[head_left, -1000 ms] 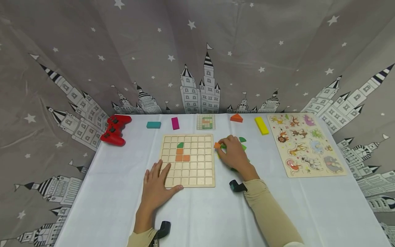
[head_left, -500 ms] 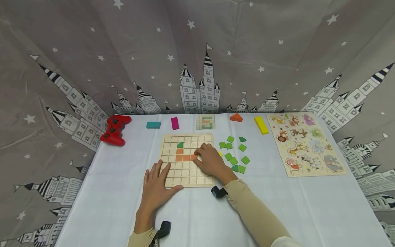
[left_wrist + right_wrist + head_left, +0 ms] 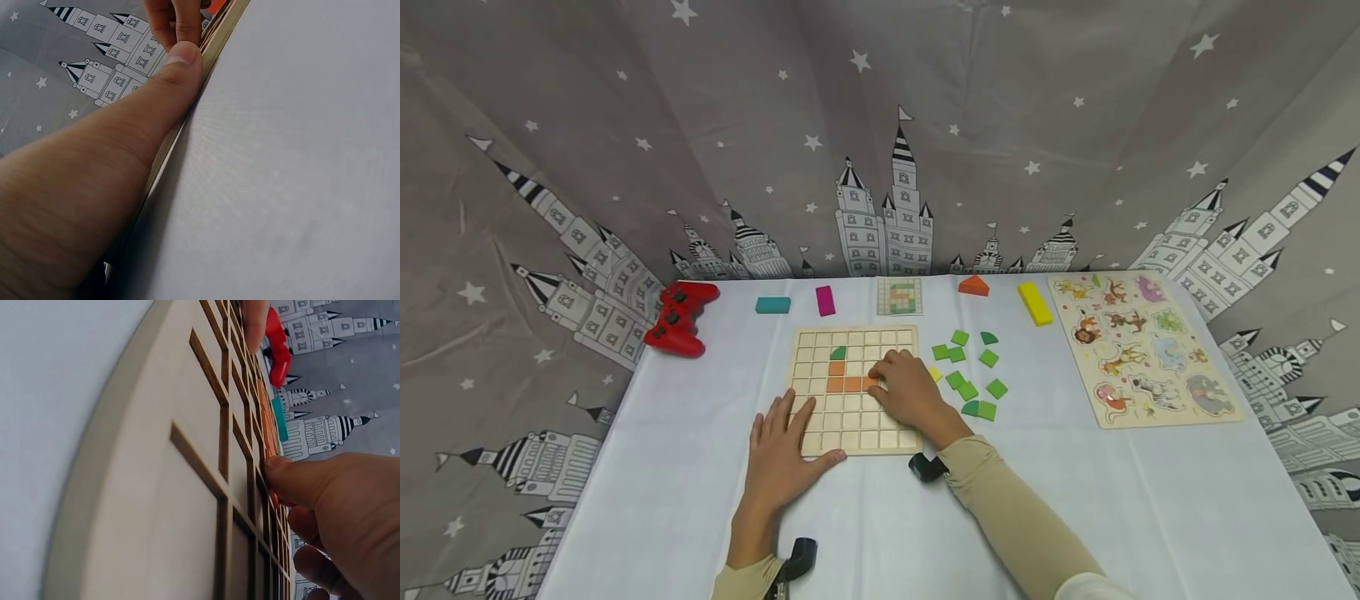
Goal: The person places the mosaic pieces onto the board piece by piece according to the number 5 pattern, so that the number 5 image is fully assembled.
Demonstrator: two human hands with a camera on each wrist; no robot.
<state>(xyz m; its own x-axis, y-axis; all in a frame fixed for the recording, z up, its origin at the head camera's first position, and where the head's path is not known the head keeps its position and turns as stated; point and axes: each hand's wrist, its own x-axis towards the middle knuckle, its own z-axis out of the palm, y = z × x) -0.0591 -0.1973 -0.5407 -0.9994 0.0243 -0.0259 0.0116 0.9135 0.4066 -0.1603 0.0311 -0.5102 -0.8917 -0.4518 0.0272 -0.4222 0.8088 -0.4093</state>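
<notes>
A wooden grid board (image 3: pixel 857 422) lies on the white cloth. My left hand (image 3: pixel 781 454) rests on its lower left edge, fingers spread, thumb along the near edge. Over the middle of the grid my right hand (image 3: pixel 912 390) pinches an orange square tile (image 3: pixel 869 383), which sits at the right end of an orange row. Left of it lie an orange tile (image 3: pixel 853 384) and the corner orange tile (image 3: pixel 835 384). Above the corner one are another orange tile (image 3: pixel 837 367) and a green quarter-round tile (image 3: pixel 838 353). In the right wrist view, the right thumb (image 3: pixel 300 478) touches the orange strip.
Several green tiles (image 3: pixel 967 390) and a partly hidden yellow tile (image 3: pixel 935 374) lie right of the board. Behind it are a pattern card (image 3: pixel 899 297), teal block (image 3: pixel 772 305), magenta block (image 3: pixel 825 300), orange triangle (image 3: pixel 973 286), yellow block (image 3: pixel 1035 303), red game controller (image 3: pixel 679 319) and animal puzzle (image 3: pixel 1138 346).
My right hand has carried an orange tile left from the loose tiles to the grid, at the row's right end. Over the last half second it has barely moved. The left hand stays put.
</notes>
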